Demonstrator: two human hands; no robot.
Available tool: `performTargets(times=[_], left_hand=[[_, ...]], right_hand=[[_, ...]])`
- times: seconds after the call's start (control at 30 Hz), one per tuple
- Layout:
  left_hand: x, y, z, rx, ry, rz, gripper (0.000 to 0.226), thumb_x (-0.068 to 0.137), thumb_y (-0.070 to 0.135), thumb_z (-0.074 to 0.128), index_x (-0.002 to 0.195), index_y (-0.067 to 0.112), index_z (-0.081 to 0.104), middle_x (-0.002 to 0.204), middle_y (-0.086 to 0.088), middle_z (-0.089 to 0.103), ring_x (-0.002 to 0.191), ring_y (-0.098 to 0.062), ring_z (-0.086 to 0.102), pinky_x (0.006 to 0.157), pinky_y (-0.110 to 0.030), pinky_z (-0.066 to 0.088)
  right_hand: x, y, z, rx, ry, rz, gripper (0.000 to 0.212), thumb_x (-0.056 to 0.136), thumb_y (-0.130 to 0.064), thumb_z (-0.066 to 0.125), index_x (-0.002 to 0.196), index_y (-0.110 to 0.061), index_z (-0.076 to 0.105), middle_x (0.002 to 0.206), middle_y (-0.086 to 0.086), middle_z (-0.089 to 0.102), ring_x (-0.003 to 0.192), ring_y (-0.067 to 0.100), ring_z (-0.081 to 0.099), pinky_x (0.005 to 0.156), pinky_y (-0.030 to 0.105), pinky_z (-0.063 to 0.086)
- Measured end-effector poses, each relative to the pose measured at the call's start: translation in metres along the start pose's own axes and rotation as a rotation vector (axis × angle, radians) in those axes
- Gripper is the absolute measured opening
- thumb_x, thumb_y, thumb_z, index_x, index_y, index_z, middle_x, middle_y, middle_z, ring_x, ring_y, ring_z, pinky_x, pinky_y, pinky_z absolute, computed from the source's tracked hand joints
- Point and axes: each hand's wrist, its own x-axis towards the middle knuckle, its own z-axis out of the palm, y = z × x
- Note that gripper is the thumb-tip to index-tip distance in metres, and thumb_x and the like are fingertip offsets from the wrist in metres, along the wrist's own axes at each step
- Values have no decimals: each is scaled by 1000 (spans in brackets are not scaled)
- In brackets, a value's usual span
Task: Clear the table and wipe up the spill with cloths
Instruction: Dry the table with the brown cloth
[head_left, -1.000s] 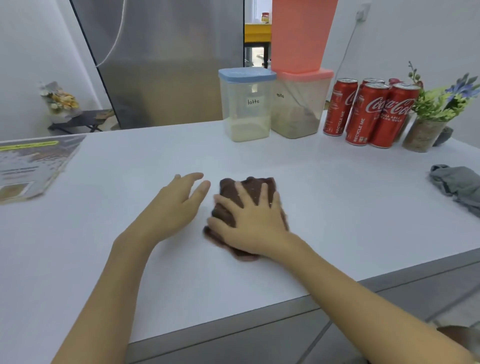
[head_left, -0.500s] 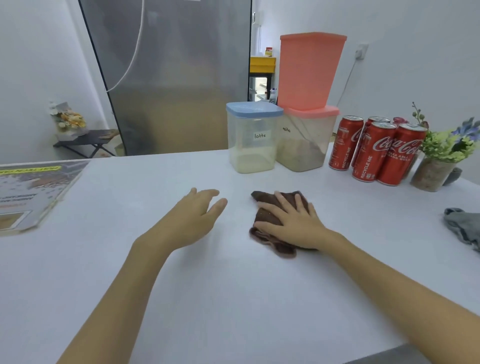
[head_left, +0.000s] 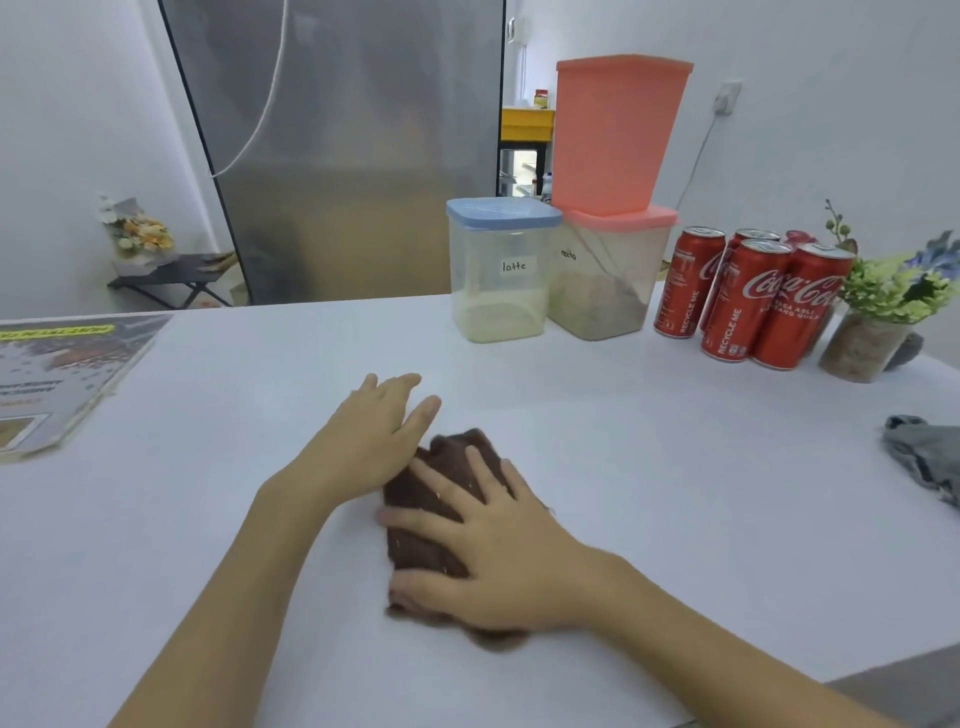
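Cloth shift: the brown cloth (head_left: 441, 519) now lies nearer the person than half a second ago, drawn back from the latte container (head_left: 498, 270) and up beside the left hand.
Right hand: the right hand (head_left: 488, 545) lies flat on the brown cloth, fingers spread and straight, pressing it to the bench (head_left: 675, 467); nothing is curled round it.
Left hand: the left hand (head_left: 374, 441) rests open on the bench, its edge touching the cloth, holding nothing.
Meaning: a wiping stroke looks to be under way; no wet patch shows, so I judge the spill mostly lifted.
Open room: bare bench runs left of the cloth toward the printed sheet (head_left: 57, 374).
Edges: the near bench edge lies close behind the right forearm; cans (head_left: 748, 301) and grey cloth (head_left: 924, 457) sit well right of the latte container.
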Motion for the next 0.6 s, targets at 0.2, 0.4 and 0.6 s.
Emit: performTargets(times=[0.2,0.4,0.6], left_hand=[[-22,0,-15,40,-134,-92,55,97,52,27,145,26,30,151,1,34,138,-20,31,109,-36,28],[-43,4,-11,68,-194,-43,61,91,56,43,141,23,38,131,9,55,120,-13,48,93,-24,35],[-47,9,-8,59,-183,43,31,86,44,60,106,20,65,100,5,61,89,-9,53,69,-18,39]], right_hand=[[-57,-11,-13,126,-31,-6,60,83,-74,31,134,-68,-1,151,-32,-12,143,15,-23,117,40,-12],[-28,30,-48,357,242,163,48,97,-43,41,142,-49,25,143,-19,42,127,2,41,102,21,32],[-1,48,-36,157,103,135,27,98,-30,46,118,-14,55,131,-1,52,125,17,42,101,25,28]])
